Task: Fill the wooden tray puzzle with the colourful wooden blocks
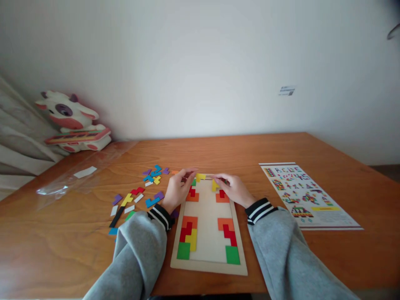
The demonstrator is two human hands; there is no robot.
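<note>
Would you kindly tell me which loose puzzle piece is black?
The long bar left of the puzzle board; the other visible loose pieces are coloured or white.

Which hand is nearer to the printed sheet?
Right: the right hand is by the right edge of the board, left of the sheet; the left hand is farther, at the opposite edge.

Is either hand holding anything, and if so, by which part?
I can't tell: the left hand is near one yellow piece, the right hand near another yellow piece, but no grip shows clearly.
</note>
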